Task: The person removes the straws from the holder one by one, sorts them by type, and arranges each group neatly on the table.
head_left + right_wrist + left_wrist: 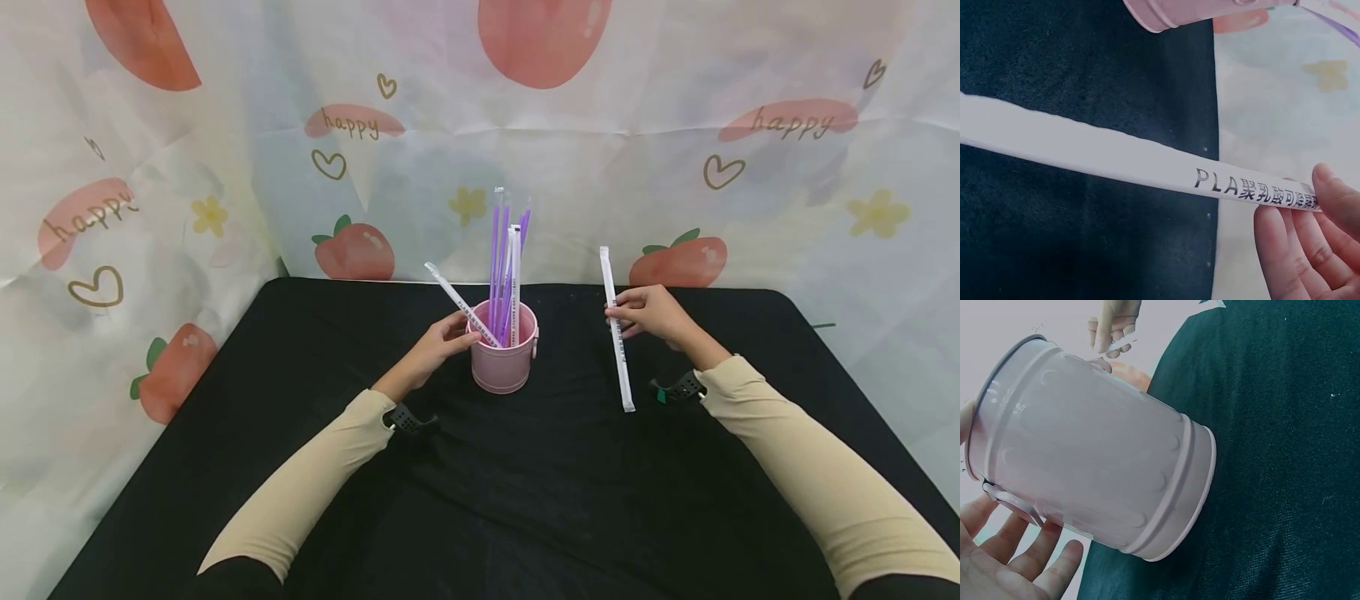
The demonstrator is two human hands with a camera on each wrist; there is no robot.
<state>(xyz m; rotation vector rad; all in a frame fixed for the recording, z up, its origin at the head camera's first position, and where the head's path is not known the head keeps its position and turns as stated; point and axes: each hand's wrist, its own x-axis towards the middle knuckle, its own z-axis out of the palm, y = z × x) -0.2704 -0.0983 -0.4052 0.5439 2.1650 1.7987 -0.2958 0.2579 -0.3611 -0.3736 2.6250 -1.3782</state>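
Black cloth covers the tabotop? No: black cloth covers the tabletop (525,500), and a curtain printed with peaches and the word "happy" hangs behind its far edge and along both sides.

From my seat I see the right hand (651,312) pinching a white paper-wrapped straw (617,329) between thumb and fingers (1291,250), a little above the straw's middle. Its long axis runs roughly from the far edge toward the near edge; the upper end points at the curtain and the lower end looks to touch or hang just over the cloth. The right wrist view shows black print on the wrapper just beside the fingertips.

Toward the left edge from that straw stands the pink bucket (504,354), upright near the middle of the far half, with purple and white straws (504,258) upright inside. My left hand (438,346) rests against the bucket's left side near the rim, fingers loosely curved and holding nothing that I can see; in the left wrist view the palm lies open beside the bucket wall. One white straw (459,304) leans out over the rim just above that hand.

Between the held straw and the bucket mouth lies bare cloth; the standing straws crowd the opening.
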